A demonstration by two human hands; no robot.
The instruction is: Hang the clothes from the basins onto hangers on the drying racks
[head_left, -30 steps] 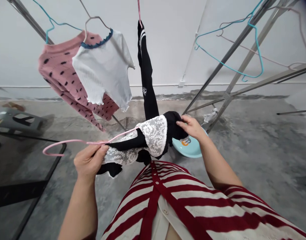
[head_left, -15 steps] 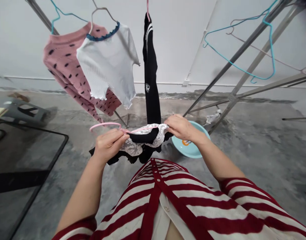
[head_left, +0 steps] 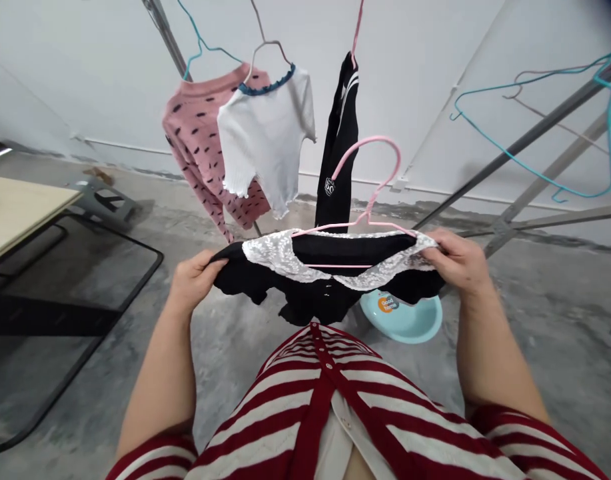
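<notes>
A black top with a white lace collar (head_left: 315, 293) is stretched out in front of my body. Inside its neckline sits a pink hanger (head_left: 369, 207), its hook standing up above the collar. My left hand (head_left: 195, 280) pinches the top's left shoulder. At the opposite shoulder, near the lace edge, my right hand (head_left: 458, 260) grips the cloth. The lower part of the top drops toward my striped cardigan and is foreshortened.
Ahead hang a pink spotted sweater (head_left: 200, 113), a white short-sleeved top (head_left: 268, 127) and a black garment with white stripes (head_left: 338, 147). A blue hanger (head_left: 530, 173) hangs on the metal rack at right. Below is a light-blue basin (head_left: 410, 320); a table (head_left: 25, 207) stands left.
My hands have moved apart, spreading the top wide. My left hand has gone from the hanger to the shoulder cloth, and the hanger's hook has swung upright. The view has shifted left.
</notes>
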